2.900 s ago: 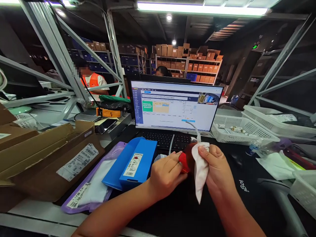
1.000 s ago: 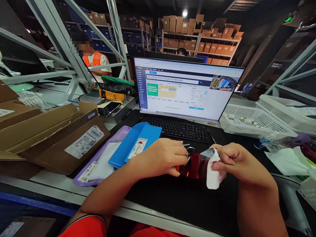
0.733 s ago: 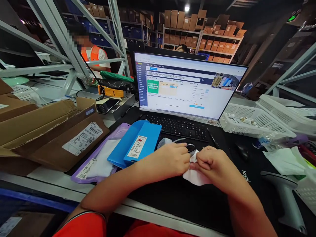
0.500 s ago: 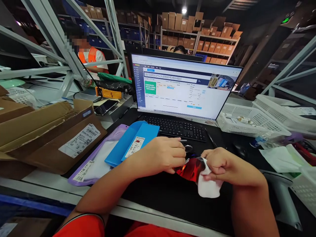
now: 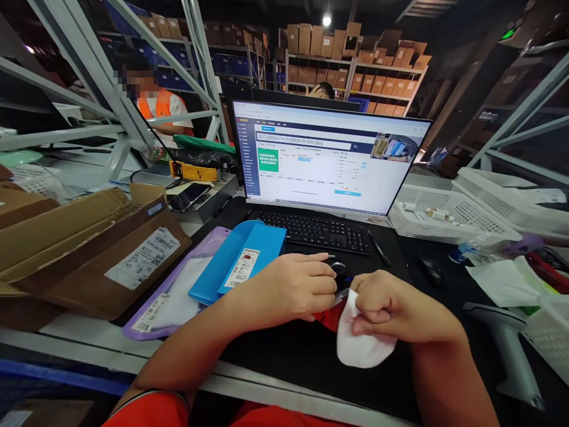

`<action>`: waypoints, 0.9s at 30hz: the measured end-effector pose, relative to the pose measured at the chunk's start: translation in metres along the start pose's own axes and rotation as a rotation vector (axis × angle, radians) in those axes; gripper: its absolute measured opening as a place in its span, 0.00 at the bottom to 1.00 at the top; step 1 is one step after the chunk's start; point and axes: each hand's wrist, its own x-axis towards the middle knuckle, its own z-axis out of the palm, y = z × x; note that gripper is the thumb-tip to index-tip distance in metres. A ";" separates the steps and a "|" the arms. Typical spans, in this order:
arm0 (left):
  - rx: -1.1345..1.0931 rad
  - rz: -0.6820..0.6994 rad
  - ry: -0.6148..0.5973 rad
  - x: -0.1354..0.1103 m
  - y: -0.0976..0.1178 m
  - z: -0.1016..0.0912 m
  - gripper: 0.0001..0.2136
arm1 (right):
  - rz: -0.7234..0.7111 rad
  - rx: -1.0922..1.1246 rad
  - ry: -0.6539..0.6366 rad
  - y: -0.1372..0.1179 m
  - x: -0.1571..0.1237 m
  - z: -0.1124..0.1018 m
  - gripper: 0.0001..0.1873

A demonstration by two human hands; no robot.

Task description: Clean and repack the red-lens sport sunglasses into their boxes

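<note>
Right hand (image 5: 382,311) closed, fingers curled, gripping a white cloth (image 5: 362,347) — a red mirrored lens (image 5: 329,317) shows at its upper left, mostly hidden, held between both hands, near the front edge of the bench (image 5: 249,382). Left hand (image 5: 293,287) curled beside a small dark part (image 5: 338,268) — cannot tell whether it grips anything. Blue box (image 5: 237,261) lies just left of that hand; keyboard (image 5: 311,232) beyond.

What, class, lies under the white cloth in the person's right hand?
A glossy red object shows past the edge of the white cloth, between the left hand and right hand. The cloth and hands cover the rest, so its full shape cannot be seen.
</note>
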 end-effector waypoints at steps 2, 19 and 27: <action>-0.040 0.006 0.000 -0.001 -0.002 -0.002 0.15 | -0.055 0.053 -0.106 0.006 -0.008 -0.016 0.30; 0.057 0.016 0.078 0.007 0.008 0.008 0.07 | 0.037 -0.127 -0.001 -0.006 -0.011 0.001 0.28; -0.081 -0.056 0.163 0.003 -0.006 0.008 0.14 | 0.028 0.078 0.175 0.022 -0.025 -0.031 0.33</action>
